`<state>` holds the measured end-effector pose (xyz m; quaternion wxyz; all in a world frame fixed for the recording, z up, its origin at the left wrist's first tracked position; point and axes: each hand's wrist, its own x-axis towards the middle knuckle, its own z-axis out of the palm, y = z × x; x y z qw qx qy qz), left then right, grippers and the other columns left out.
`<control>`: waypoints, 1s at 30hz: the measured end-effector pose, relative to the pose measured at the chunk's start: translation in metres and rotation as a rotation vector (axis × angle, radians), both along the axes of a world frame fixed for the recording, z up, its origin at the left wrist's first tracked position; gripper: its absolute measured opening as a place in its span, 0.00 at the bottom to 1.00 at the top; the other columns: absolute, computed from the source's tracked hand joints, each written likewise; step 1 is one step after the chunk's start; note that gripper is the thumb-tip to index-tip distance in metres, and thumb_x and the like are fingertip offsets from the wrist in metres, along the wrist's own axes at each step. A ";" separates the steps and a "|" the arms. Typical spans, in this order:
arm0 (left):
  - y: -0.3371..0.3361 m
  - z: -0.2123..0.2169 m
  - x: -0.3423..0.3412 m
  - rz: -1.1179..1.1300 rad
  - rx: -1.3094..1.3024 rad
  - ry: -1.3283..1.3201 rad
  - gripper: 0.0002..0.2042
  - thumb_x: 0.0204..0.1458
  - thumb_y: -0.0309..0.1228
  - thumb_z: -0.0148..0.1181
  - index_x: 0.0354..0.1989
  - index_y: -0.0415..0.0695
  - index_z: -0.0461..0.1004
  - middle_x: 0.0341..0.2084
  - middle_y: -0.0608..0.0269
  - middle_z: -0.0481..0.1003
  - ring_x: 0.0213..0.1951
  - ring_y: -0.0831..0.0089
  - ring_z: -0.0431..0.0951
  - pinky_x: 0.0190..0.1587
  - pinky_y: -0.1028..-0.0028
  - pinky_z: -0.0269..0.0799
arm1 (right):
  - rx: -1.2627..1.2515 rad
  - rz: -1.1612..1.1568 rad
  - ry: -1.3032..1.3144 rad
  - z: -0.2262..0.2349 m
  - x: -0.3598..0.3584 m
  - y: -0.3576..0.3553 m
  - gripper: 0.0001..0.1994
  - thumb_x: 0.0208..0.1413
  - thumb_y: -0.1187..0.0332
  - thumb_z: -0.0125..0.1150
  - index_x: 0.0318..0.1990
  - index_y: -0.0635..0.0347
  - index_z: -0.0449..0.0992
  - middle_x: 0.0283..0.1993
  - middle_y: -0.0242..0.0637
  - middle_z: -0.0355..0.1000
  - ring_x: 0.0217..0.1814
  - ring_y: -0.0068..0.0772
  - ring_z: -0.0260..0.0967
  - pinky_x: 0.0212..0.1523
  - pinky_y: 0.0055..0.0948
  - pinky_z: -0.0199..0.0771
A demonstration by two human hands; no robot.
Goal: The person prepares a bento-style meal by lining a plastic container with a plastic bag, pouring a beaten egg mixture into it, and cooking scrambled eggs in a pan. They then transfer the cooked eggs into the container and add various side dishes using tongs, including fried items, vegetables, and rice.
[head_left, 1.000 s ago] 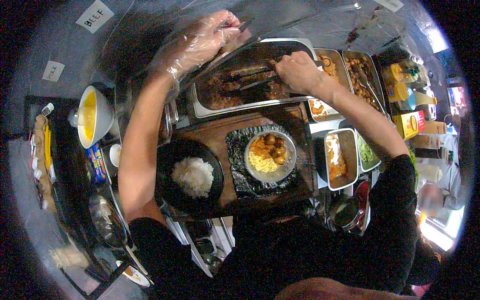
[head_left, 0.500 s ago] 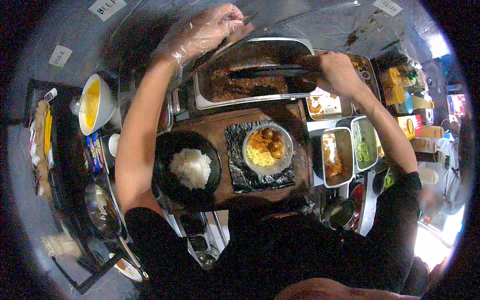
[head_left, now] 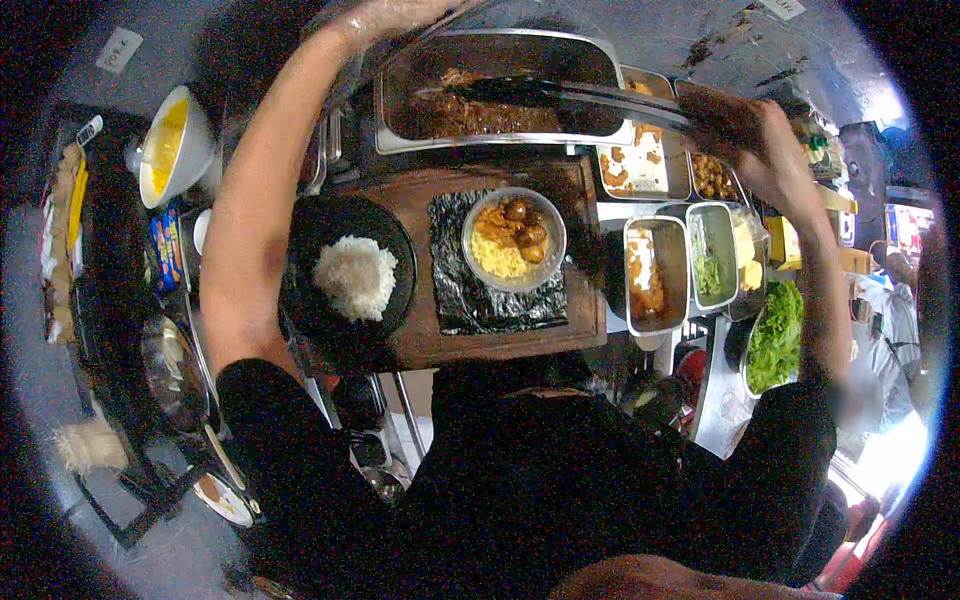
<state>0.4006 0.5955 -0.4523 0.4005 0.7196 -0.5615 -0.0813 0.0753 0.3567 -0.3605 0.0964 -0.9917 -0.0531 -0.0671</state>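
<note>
My left hand, in a clear plastic glove, is raised at the top edge, its fingers partly cut off by the picture. It holds up what looks like a clear lid beside a long metal food pan. In the pan lies brown shredded meat. My right hand, blurred, is closed round tongs with dark tips, which reach into the meat. Below the pan, a clear round bowl with yellow shreds, brown balls and orange-brown food stands on a dark nori sheet.
Left on the wooden board is a black plate with white rice. Small metal pans of toppings and green lettuce stand right. A white bowl with yellow food sits far left.
The view has shifted, so the board and pans sit higher in the picture. My right hand has moved right and back, and the tongs' tips now touch the meat at the pan's left part.
</note>
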 end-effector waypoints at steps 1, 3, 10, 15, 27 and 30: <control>0.002 0.001 0.002 -0.007 0.036 0.004 0.10 0.60 0.35 0.54 0.42 0.42 0.70 0.38 0.64 0.71 0.45 0.71 0.69 0.51 0.69 0.66 | 0.089 -0.054 0.050 0.008 -0.011 0.005 0.16 0.51 0.66 0.63 0.47 0.58 0.78 0.39 0.44 0.78 0.39 0.43 0.77 0.44 0.38 0.74; 0.005 0.006 0.002 0.004 0.081 0.001 0.10 0.60 0.35 0.55 0.42 0.41 0.70 0.37 0.63 0.72 0.45 0.70 0.70 0.51 0.70 0.66 | 0.220 -0.151 0.204 0.025 -0.032 0.017 0.17 0.54 0.65 0.61 0.49 0.61 0.76 0.41 0.42 0.78 0.42 0.38 0.76 0.45 0.35 0.74; 0.010 0.029 -0.033 0.081 0.168 -0.028 0.13 0.59 0.37 0.54 0.44 0.40 0.71 0.39 0.62 0.73 0.45 0.70 0.71 0.48 0.70 0.68 | 0.876 -0.241 0.625 -0.003 -0.087 0.012 0.29 0.64 0.48 0.40 0.56 0.68 0.68 0.54 0.45 0.72 0.46 0.39 0.74 0.50 0.34 0.73; 0.007 0.027 -0.034 -0.008 0.155 0.078 0.13 0.59 0.37 0.54 0.44 0.38 0.71 0.38 0.62 0.75 0.43 0.70 0.72 0.49 0.70 0.68 | -0.021 0.011 0.548 -0.019 -0.077 0.051 0.21 0.49 0.64 0.65 0.50 0.60 0.75 0.39 0.48 0.76 0.37 0.52 0.73 0.39 0.42 0.72; 0.016 0.041 -0.043 0.065 0.221 0.027 0.11 0.59 0.33 0.53 0.41 0.38 0.73 0.34 0.63 0.75 0.40 0.73 0.72 0.45 0.72 0.69 | -0.138 -0.066 0.550 0.010 -0.074 0.080 0.21 0.41 0.73 0.66 0.47 0.60 0.77 0.38 0.48 0.77 0.37 0.53 0.74 0.38 0.42 0.73; 0.009 0.041 -0.046 0.056 0.225 -0.017 0.10 0.59 0.32 0.53 0.40 0.37 0.73 0.32 0.63 0.75 0.38 0.73 0.72 0.43 0.71 0.69 | -0.163 -0.054 0.658 -0.003 -0.076 0.083 0.22 0.38 0.75 0.66 0.47 0.60 0.77 0.38 0.48 0.77 0.39 0.51 0.75 0.41 0.42 0.73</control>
